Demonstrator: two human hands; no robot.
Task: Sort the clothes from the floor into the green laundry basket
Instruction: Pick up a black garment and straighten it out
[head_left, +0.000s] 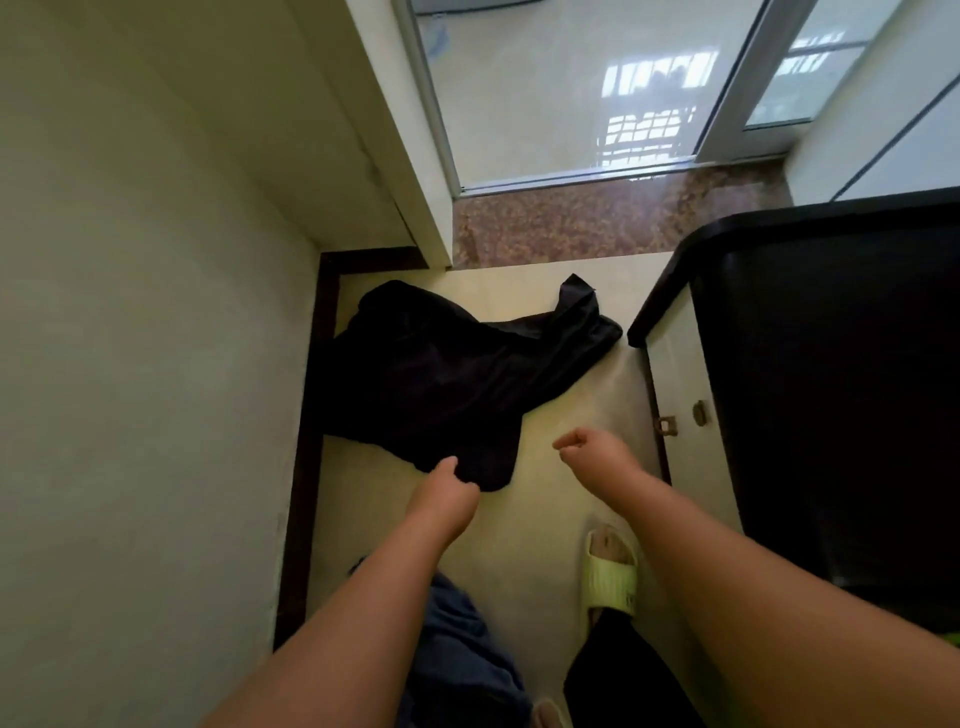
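A black garment (441, 379) lies spread on the pale floor between the left wall and a cabinet. My left hand (447, 493) pinches the garment's near edge, where the cloth is bunched. My right hand (592, 452) hovers to the right of the garment with its fingers curled, holding nothing. At the far right edge a small sliver of bright green (953, 638) shows; I cannot tell whether it is the laundry basket.
A black-topped counter (831, 364) with a white cabinet door (685, 395) stands on the right. A wall (130, 364) runs along the left. Ahead are a speckled stone threshold (597, 223) and a sliding glass door (571, 88). My foot in a light green slipper (613, 571) stands below.
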